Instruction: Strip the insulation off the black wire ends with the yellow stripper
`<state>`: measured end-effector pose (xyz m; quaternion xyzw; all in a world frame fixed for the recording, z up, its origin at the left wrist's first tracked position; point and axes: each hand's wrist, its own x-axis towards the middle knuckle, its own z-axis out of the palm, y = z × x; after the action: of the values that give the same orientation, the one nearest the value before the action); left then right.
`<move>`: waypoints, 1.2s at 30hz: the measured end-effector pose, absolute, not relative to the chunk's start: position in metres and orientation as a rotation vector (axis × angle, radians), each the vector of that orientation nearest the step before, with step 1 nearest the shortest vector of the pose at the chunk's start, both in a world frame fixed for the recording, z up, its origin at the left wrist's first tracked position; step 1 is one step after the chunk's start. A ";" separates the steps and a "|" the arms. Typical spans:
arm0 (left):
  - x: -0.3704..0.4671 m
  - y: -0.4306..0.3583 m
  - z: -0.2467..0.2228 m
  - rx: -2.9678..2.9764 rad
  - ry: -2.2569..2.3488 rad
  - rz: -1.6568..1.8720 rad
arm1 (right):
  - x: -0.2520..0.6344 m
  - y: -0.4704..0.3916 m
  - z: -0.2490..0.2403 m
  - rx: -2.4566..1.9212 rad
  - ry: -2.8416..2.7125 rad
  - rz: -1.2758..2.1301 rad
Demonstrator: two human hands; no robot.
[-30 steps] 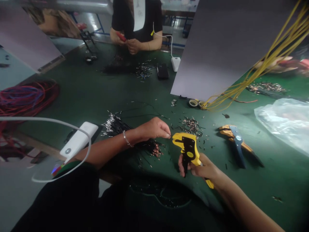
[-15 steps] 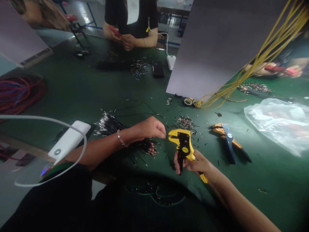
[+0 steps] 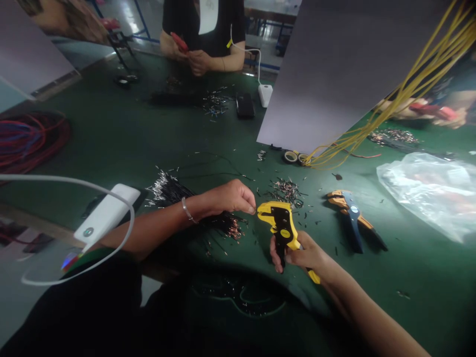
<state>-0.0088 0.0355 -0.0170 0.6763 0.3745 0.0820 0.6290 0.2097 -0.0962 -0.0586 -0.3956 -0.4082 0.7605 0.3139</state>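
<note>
My right hand (image 3: 297, 253) grips a yellow and black wire stripper (image 3: 284, 223) by its handles, its jaws pointing left. Right at those jaws, the thumb and fingers of my left hand (image 3: 240, 197) are pinched together; whatever is between them is too small to make out. Beneath my left wrist lies a bundle of black wires (image 3: 173, 188), with silvery ends at the far left and bare copper ends (image 3: 234, 229) near my hand. A heap of small cut wire bits (image 3: 286, 191) lies just beyond the stripper.
A second stripper, blue and orange (image 3: 349, 210), lies to the right, near a clear plastic bag (image 3: 427, 188). Tape rolls (image 3: 290, 157) and yellow wires (image 3: 372, 129) are by a grey panel (image 3: 320, 74). A white power bank (image 3: 107, 213) sits left. Across the table, a person's hands (image 3: 199, 62) hold a red tool.
The wire stripper in my right hand has shifted slightly left, its jaws now right against my left fingertips. My left hand has stayed nearly still, still pinched.
</note>
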 end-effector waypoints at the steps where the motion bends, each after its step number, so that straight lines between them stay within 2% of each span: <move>1: -0.009 0.036 -0.018 1.549 0.857 0.188 | 0.210 -0.097 -0.058 -1.030 -1.074 2.007; 13: -0.009 0.040 -0.018 1.559 0.838 0.157 | 0.209 -0.100 -0.059 -1.037 -1.010 2.012; 36: -0.003 0.035 -0.016 1.667 0.959 0.410 | 0.197 -0.096 -0.034 -1.347 -1.073 1.783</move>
<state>-0.0031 0.0346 -0.0163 0.7055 0.4060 0.1737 0.5543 0.1973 -0.0961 -0.0340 -0.5140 -0.4092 0.6800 0.3254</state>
